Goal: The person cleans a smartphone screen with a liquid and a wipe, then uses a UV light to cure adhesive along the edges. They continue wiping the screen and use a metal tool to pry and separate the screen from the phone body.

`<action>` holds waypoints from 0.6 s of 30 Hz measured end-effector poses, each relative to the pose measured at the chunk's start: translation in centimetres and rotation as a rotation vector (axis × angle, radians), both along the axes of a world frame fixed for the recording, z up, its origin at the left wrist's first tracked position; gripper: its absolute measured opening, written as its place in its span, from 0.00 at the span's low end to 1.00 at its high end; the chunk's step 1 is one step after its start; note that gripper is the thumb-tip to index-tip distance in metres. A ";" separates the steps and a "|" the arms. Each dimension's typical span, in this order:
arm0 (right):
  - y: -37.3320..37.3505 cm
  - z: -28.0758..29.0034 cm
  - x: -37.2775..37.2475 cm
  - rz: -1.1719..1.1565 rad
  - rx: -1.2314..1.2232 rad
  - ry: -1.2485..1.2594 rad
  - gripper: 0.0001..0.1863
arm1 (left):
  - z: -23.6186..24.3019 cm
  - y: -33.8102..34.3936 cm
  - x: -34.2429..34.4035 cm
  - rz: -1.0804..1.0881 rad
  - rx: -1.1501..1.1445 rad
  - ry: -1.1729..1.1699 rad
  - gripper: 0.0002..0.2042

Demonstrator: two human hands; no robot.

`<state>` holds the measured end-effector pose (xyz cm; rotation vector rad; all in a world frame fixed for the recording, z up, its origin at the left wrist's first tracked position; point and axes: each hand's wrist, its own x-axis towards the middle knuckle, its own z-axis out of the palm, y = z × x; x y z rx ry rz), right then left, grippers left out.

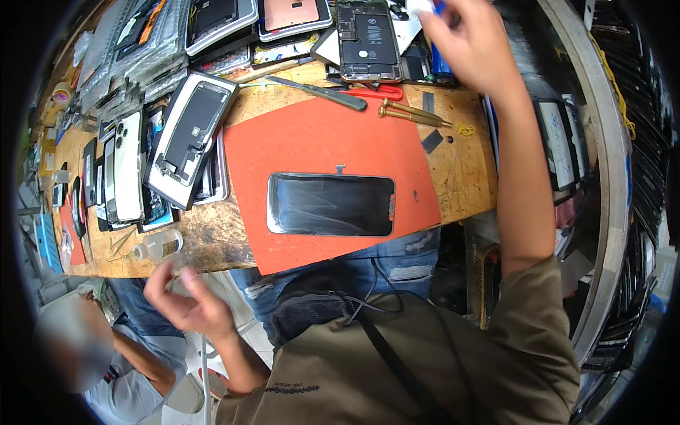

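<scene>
A phone screen (333, 205) lies on the orange mat (283, 149) in front of me, dark and streaked, with a small flex tab at its far edge. My left hand (188, 304) hovers at the table's front edge, fingers apart and holding nothing. Closest to it is a small clear bottle (159, 246) lying on its side. At the far right my right hand (474, 49) is curled beside a white object (418, 6) and a blue object (441, 60). The top edge cuts this hand off, so its exact grip is hidden. An opened phone (368, 42) with its battery exposed lies just left of it.
Beyond the mat lie a grey-handled blade (326, 94), red-handled pliers (375, 91) and brass screwdrivers (411, 113). Phone parts and a boxed phone housing (190, 134) are stacked at left. Another person (142, 347) sits at lower left.
</scene>
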<state>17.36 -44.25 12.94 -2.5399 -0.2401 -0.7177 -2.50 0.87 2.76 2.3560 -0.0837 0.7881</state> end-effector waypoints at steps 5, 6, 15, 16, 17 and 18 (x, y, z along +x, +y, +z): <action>-1.2 0.8 7.7 -0.283 -0.213 -0.134 0.18 | 4.5 -9.8 3.5 -0.376 0.513 0.336 0.30; -1.6 0.2 9.7 -0.267 -0.239 -0.138 0.18 | 4.7 -10.8 3.4 -0.371 0.566 0.370 0.33; -3.3 -1.6 16.7 -0.366 -0.397 0.046 0.14 | 4.6 -13.0 2.5 -0.401 0.671 0.508 0.35; -3.3 -1.3 16.8 -0.365 -0.385 0.082 0.15 | 4.6 -13.2 2.5 -0.424 0.665 0.501 0.34; -3.4 -0.8 16.7 -0.368 -0.375 0.111 0.16 | 4.6 -13.4 2.5 -0.449 0.657 0.486 0.34; -4.2 -0.9 17.8 -0.338 -0.407 0.105 0.17 | 4.6 -13.6 2.6 -0.478 0.666 0.480 0.34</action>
